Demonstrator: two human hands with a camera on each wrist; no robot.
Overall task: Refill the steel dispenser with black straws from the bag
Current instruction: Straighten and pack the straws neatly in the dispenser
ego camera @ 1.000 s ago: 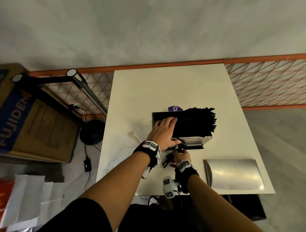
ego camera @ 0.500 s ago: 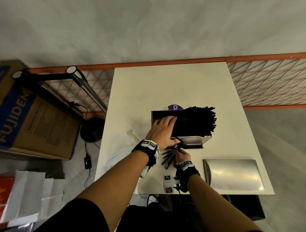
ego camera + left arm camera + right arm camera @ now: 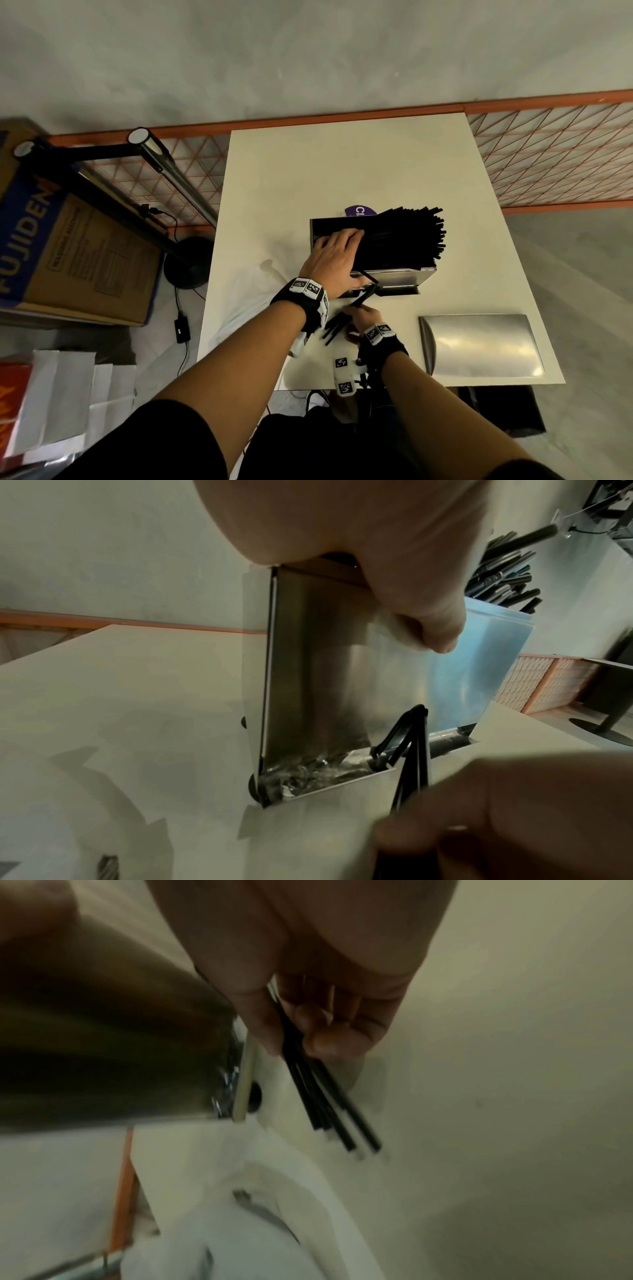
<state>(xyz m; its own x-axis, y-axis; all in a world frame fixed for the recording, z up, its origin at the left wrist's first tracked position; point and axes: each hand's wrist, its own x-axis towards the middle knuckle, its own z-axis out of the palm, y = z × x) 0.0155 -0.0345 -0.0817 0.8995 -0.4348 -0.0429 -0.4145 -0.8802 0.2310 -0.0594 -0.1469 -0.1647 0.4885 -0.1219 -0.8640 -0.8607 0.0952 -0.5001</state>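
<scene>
The steel dispenser [image 3: 390,274] stands mid-table, packed with black straws [image 3: 411,236] whose ends stick out past its right side. My left hand [image 3: 334,255] lies over its left end, fingers on the straws and thumb [image 3: 428,626] down the front wall [image 3: 325,683]. Just in front of the dispenser's low tray, my right hand [image 3: 364,313] pinches a few loose black straws [image 3: 337,325], seen close in the right wrist view [image 3: 329,1096]. Their upper tips [image 3: 416,718] lean against the front wall.
A steel lid [image 3: 479,344] lies at the table's near right. A clear plastic bag [image 3: 246,308] lies crumpled on the table's left side. A purple label [image 3: 359,210] peeks out behind the dispenser. An orange mesh rail [image 3: 548,164] runs behind the table [image 3: 342,164].
My right hand has edged a little toward the dispenser's front with its few straws. The left hand has stayed on the dispenser.
</scene>
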